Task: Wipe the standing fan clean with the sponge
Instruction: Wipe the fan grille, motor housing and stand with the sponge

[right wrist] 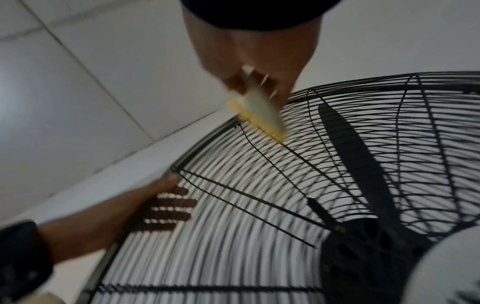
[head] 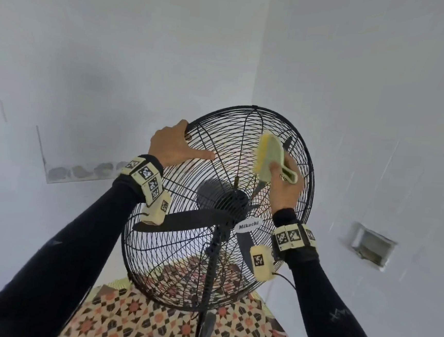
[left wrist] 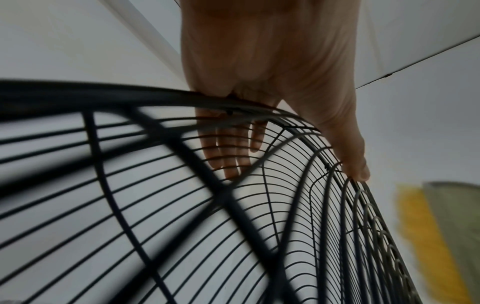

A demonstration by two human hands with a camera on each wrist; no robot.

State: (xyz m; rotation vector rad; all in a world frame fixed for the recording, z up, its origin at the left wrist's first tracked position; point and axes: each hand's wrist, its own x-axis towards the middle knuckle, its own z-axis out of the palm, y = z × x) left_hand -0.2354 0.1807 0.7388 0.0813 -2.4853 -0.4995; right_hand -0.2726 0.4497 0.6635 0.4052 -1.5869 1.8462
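Observation:
The black standing fan (head: pixel 217 208) faces me, and its wire cage (left wrist: pixel 259 216) fills both wrist views. My left hand (head: pixel 180 144) grips the cage rim (head: pixel 192 124) at the upper left. Its fingers (left wrist: pixel 228 156) curl behind the wires while the thumb lies along the front grille. My right hand (head: pixel 285 182) holds a yellow and green sponge (head: pixel 269 156) against the upper right of the front grille. The sponge (right wrist: pixel 259 113) is blurred in the right wrist view, where my left hand (right wrist: pixel 145 205) also shows on the rim. The fan blades (right wrist: pixel 358 156) stand still behind the wires.
White walls meet in a corner behind the fan. A patterned tile floor (head: pixel 148 320) lies below, around the fan pole (head: pixel 210 274). A small wall recess (head: pixel 369 245) is at the right, and a low ledge with stones (head: pixel 81 172) at the left.

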